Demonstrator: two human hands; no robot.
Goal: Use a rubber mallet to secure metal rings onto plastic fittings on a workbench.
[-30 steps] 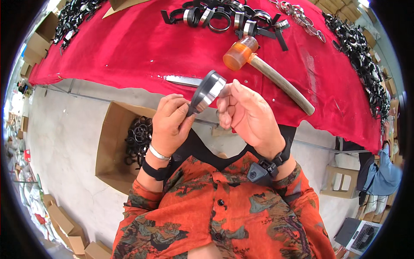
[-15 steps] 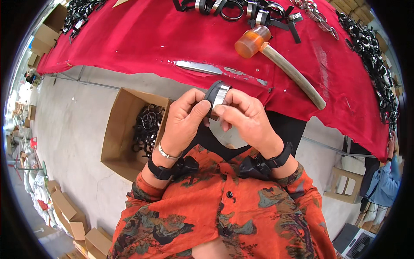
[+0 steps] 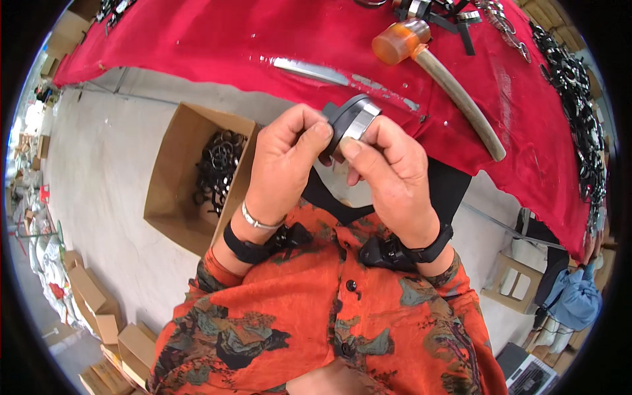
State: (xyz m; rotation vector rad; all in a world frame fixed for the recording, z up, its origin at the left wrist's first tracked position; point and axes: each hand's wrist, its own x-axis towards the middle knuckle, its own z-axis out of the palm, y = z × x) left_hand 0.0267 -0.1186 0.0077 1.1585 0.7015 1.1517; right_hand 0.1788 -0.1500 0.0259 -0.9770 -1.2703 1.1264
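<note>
Both hands hold a ring-shaped pipe clamp above my lap, near the table's front edge. Its black rubber band (image 3: pixel 342 118) lies against a shiny metal ring (image 3: pixel 362 124) and partly overlaps it. My left hand (image 3: pixel 280 161) is closed, thumb and fingers pinching the black band on the left. On the right, the thumb and curled fingers of my right hand (image 3: pixel 400 174) grip the metal ring. The fingertips behind the clamp are mostly hidden.
A mallet with an amber head (image 3: pixel 398 43) lies on the red-covered table (image 3: pixel 217 43). Beyond it are loose clamps (image 3: pixel 428 12), with a dark pile (image 3: pixel 573 112) at right. A cardboard box (image 3: pixel 174 178) at left holds more. Someone in blue (image 3: pixel 574 296) is at far right.
The clamp has tilted and moved slightly up and right in the picture, showing more of its black band. My hands have spread slightly apart. The table and mallet appear higher in view.
</note>
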